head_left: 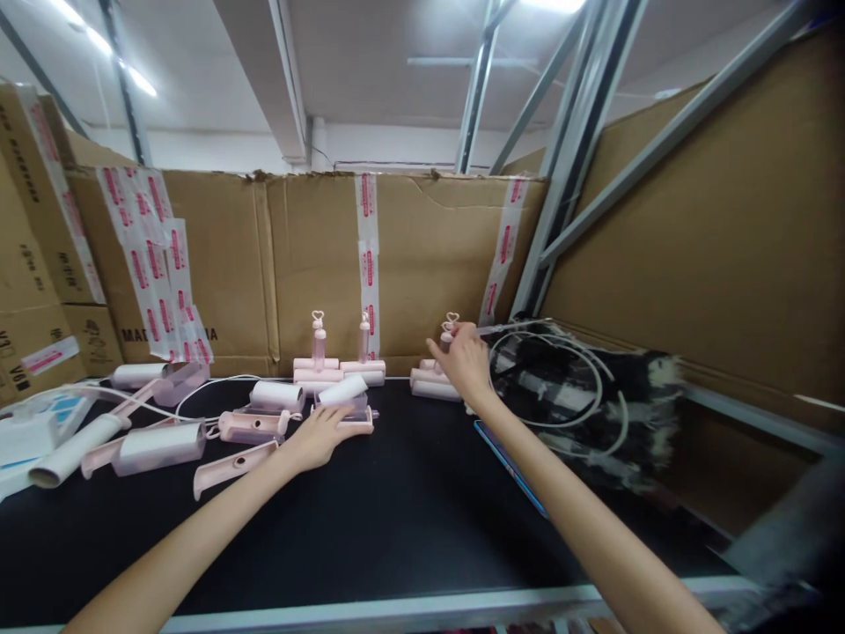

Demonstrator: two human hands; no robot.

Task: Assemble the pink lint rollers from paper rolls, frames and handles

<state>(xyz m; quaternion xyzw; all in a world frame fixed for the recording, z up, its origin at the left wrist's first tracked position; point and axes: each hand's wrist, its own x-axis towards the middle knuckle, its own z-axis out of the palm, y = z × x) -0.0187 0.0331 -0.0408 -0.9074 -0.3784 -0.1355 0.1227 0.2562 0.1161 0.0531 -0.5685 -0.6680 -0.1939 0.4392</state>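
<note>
My left hand [320, 438] rests on a pink lint roller part with a clear cover [360, 417], its fingers and thumb stretched out and apart. A white paper roll [343, 389] lies just beyond the fingertips. At the right, my right hand [467, 361] is beside the heart-topped handle [451, 319] of a pink lint roller [432, 380] standing by the cardboard. Its thumb points away from the fingers; the far fingers are partly hidden. Two similar rollers, one on the left [317, 370] and another beside it [364, 365], stand upright along the cardboard.
Loose pink holders [231, 469], covers and white rolls [162, 442] lie at the left of the black tabletop [396, 519]. A phone [508, 467] lies under my right forearm. Coiled white tubing [598, 379] rests on dark fluffy material. Cardboard walls [317, 264] and metal posts [561, 176] surround the table.
</note>
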